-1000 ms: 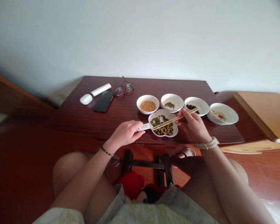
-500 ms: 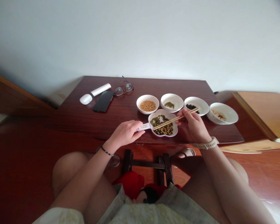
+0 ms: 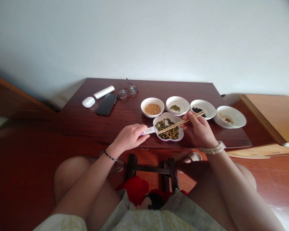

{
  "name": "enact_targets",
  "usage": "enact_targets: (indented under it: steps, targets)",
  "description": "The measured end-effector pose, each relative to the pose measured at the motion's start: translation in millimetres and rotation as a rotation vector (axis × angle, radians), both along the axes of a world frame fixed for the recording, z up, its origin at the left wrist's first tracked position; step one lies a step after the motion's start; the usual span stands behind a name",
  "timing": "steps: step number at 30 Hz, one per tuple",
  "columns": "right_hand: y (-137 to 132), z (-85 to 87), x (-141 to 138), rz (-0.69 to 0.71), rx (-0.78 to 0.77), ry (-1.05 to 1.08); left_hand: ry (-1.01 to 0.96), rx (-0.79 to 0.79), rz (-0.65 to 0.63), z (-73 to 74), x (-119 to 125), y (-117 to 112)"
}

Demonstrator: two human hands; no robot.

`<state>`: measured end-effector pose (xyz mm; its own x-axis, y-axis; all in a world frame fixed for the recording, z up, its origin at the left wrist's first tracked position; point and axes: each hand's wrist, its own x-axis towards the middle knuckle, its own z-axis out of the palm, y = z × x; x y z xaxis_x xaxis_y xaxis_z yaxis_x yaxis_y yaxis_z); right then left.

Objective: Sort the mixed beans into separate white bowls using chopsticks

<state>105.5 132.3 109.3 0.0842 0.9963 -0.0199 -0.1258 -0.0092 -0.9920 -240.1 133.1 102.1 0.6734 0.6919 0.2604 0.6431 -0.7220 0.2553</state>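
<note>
A flower-shaped white dish (image 3: 180,136) with a mix of green, black and yellow beans sits near the front edge of the dark wooden table (image 3: 125,122). My left hand (image 3: 130,137) grips the dish's short handle (image 3: 149,130). My right hand (image 3: 199,130), with a white watch on the wrist, is closed round a pair of wooden chopsticks (image 3: 181,122) whose tips rest in the bean mix. Behind the dish stand bowls of yellow beans (image 3: 152,107), green beans (image 3: 177,105) and black beans (image 3: 202,109).
A fourth bowl (image 3: 230,117) with pale and reddish pieces stands at the right end. A white mouse (image 3: 88,102), a white tube (image 3: 104,92), a black phone (image 3: 107,104) and glasses (image 3: 128,91) lie at the back left. A light wooden surface (image 3: 274,115) adjoins on the right.
</note>
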Motion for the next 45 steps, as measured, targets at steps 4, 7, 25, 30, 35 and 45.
enact_targets:
  steps: [4,7,25,30,35,45]
  targets:
    - [-0.4,0.7,-1.0,-0.006,0.007,-0.012,-0.011,-0.008,-0.002,-0.1,0.0,0.4]
    - [-0.3,0.6,-0.9,-0.010,0.000,-0.012,-0.014,-0.009,-0.002,0.5,0.4,0.4]
    - [-0.6,7.1,0.4,0.014,-0.036,0.096,-0.012,-0.009,-0.004,-0.6,-0.1,0.2]
    - [0.8,6.0,3.8,-0.012,-0.065,0.125,-0.008,-0.006,-0.006,0.0,-0.1,0.3]
    - [1.6,6.1,6.2,-0.041,-0.041,0.138,-0.009,-0.002,-0.008,-0.4,-0.6,0.6]
    - [1.6,1.0,5.4,0.041,-0.071,0.106,0.005,-0.009,0.001,-1.0,-0.4,0.5]
